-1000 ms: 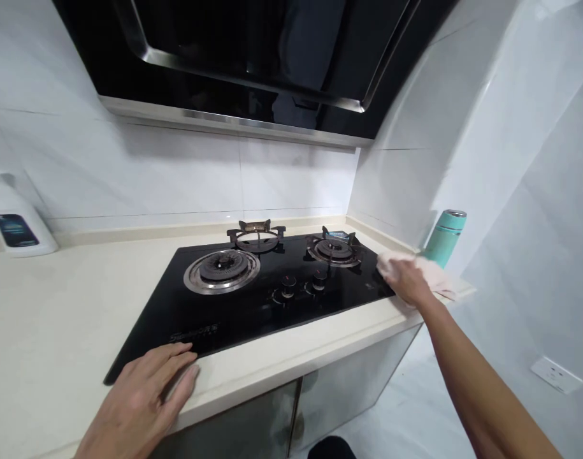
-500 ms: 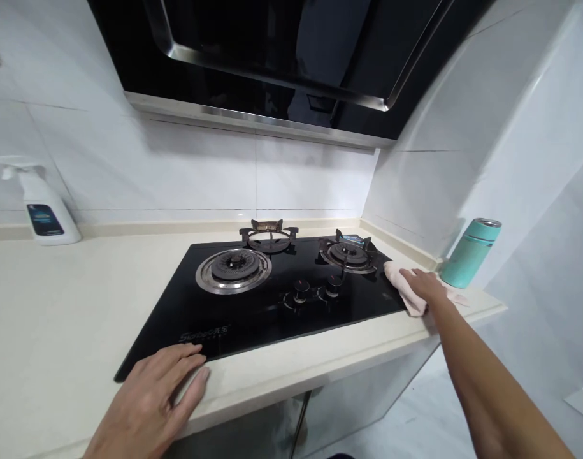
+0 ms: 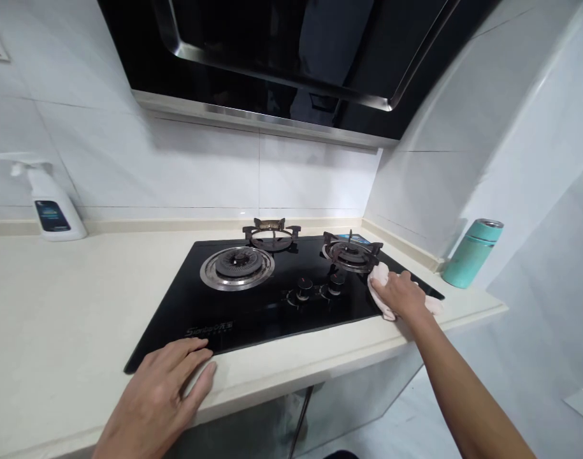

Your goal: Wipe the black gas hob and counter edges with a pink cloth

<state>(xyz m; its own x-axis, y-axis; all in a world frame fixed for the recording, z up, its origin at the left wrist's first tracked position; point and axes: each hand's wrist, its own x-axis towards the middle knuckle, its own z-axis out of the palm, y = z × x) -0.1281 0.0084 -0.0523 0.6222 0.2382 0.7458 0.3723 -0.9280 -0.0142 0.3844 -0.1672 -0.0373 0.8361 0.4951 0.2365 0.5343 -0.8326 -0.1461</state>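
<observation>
Black-glass range hood (image 3: pixel 281 57) across the top of the view, mounted on white tiled wall (image 3: pixel 200 172), steel trim along its lower edge. Below it a cream stone countertop (image 3: pixel 71 293) runs along the wall, with closed cabinet doors (image 3: pixel 234 427) underneath. Set into the counter is a black glass gas hob (image 3: pixel 176 325) with two burners: a left burner (image 3: pixel 237 268) with a bare steel ring and no grate on it, and a right burner (image 3: pixel 352 255) with its iron grate on. A second iron grate (image 3: pixel 271 234) sits at the back edge of the hob, behind and between them. Two control knobs (image 3: pixel 304 288) stand at the front centre. A white spray bottle (image 3: pixel 57 213) stands far left by the wall; a teal flask (image 3: pixel 471 255) stands on the counter in the right corner, well apart from the hob. Right hand (image 3: pixel 401 294) is on the hob's right front area, just in front of the right burner, fingers slightly spread and pressing down on a bunched pale pink cloth (image 3: pixel 381 294), which sticks out on both sides of the hand. Left hand (image 3: pixel 157 395) is open and empty, fingers spread, fingertips touching the hob's front edge, thumb on the counter edge.
</observation>
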